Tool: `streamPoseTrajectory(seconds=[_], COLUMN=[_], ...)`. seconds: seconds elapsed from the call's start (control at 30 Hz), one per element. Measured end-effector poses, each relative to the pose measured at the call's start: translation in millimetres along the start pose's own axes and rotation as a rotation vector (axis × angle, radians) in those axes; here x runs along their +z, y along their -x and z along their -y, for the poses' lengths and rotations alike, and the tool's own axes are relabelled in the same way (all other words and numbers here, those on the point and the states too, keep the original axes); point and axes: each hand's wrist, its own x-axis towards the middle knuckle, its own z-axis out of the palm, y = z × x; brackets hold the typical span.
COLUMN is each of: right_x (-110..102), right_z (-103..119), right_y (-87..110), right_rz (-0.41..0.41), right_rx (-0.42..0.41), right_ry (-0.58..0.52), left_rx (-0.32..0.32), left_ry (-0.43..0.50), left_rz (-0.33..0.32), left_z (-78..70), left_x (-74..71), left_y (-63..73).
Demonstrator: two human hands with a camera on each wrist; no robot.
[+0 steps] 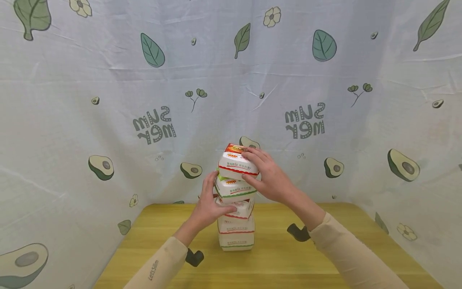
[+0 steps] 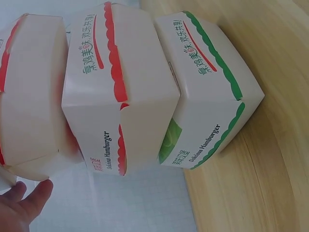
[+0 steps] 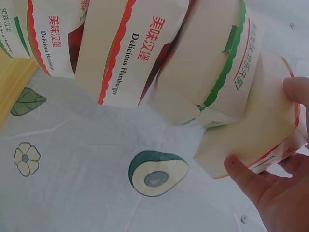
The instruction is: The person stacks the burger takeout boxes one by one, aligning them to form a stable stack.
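White hamburger boxes with red or green scalloped trim stand in an uneven stack. My right hand [image 1: 270, 176] grips the tilted top hamburger box [image 1: 236, 166], fingers over its upper right side and thumb low on its front. That box sits askew on a green-trimmed box [image 1: 234, 190]. My left hand [image 1: 209, 204] holds the stack from the left, with fingers up along the green-trimmed box and thumb across the front of the red-trimmed box [image 1: 244, 208] below. Two fingertips [image 2: 41, 193] show by a box flap in the left wrist view; the rest of that hand is hidden there.
The lowest box [image 1: 236, 243] rests on a yellow wooden table [image 1: 173, 224], with another red-trimmed box [image 1: 236, 226] on it. Two dark curved pieces [image 1: 195, 257] show beside the forearms. A printed white cloth [image 1: 231, 80] hangs behind and at the sides.
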Motion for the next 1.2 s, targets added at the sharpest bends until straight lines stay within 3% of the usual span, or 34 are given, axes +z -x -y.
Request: streamPoseTrajectory(seconds=[0.23, 0.53, 0.73, 1.2], right_x=[-1.4, -4.3, -4.5, -3.5], right_z=[0.0, 4.2, 4.5, 5.5], right_y=[-2.2, -4.9, -5.5, -8.0], right_rz=[0.014, 0.038, 0.049, -0.020], right_rx=[0.004, 0.002, 0.018, -0.045], right_ry=[0.002, 0.003, 0.001, 0.008], left_rx=[0.007, 0.010, 0.003, -0.025], left_ry=[-0.016, 0.081, 0.072, 0.064], left_rz=[-0.025, -0.020, -0.032, -0.034], left_z=[-0.6, -1.7, -1.0, -1.9], left_x=[0.2, 0.0, 0.6, -0.9], left_y=[-0.4, -0.4, 1.7, 1.5])
